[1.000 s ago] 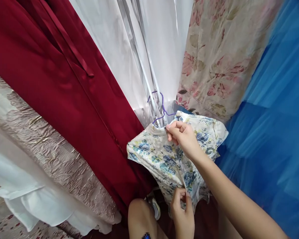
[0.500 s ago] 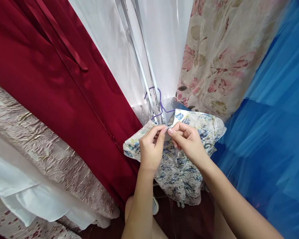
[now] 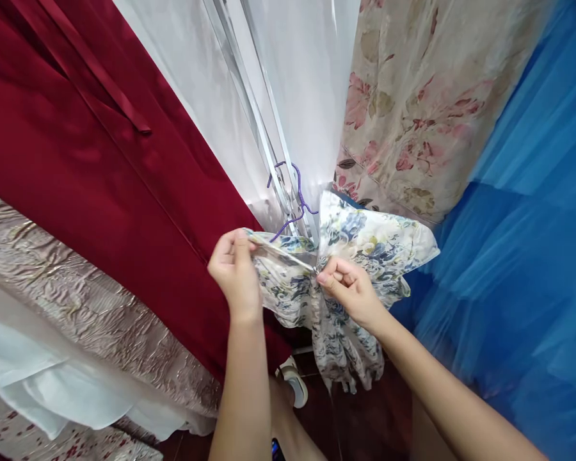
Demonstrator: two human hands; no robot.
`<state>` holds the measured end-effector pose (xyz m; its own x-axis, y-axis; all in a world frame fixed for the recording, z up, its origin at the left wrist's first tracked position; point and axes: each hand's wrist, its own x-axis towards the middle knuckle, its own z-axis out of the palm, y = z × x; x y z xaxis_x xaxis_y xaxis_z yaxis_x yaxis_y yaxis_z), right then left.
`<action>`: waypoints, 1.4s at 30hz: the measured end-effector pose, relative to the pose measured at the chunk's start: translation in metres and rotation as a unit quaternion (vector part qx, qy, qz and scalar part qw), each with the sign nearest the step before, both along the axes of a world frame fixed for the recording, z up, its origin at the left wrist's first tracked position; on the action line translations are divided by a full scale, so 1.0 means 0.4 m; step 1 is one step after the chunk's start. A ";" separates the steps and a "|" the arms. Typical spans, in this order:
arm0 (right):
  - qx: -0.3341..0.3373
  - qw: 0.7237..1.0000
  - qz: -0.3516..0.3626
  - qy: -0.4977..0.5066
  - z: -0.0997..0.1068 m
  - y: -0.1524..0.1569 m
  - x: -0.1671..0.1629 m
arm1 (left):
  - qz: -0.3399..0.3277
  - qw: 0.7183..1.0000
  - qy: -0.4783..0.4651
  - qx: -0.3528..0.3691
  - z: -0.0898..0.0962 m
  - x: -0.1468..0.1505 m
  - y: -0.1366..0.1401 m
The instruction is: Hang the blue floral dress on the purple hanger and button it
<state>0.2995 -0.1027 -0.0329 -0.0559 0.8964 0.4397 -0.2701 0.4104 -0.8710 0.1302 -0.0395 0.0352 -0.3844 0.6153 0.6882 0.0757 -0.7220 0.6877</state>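
A white garment with a blue and yellow floral print hangs on a purple hanger, its middle gathered into folds. My left hand is closed in a pinch, out at the garment's left side. From its fingertips a thin pale cord runs taut to the middle of the neckline. There my right hand pinches the end of the cord or the gathered cloth around it; its fingertips hide which.
White metal bars stand behind the purple hanger. A long dark red dress hangs to the left, a pink floral cloth behind right, and blue tulle at far right. A light shoe is on the dark floor.
My left hand has moved left, away from my right hand, drawing the cord out straight. My right hand has shifted slightly down, and the garment has bunched together at the middle.
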 end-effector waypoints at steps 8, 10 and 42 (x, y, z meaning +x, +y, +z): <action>-0.066 0.993 0.098 -0.021 -0.083 -0.057 -0.004 | -0.029 0.917 -0.348 -0.193 -0.133 -0.158 0.086; -0.080 0.991 0.105 -0.025 -0.097 -0.067 -0.011 | -0.052 0.885 -0.387 -0.253 -0.190 -0.159 0.085; -0.218 0.961 -0.172 -0.010 -0.368 -0.231 0.167 | -0.450 0.862 -0.076 -0.221 -0.314 0.150 -0.367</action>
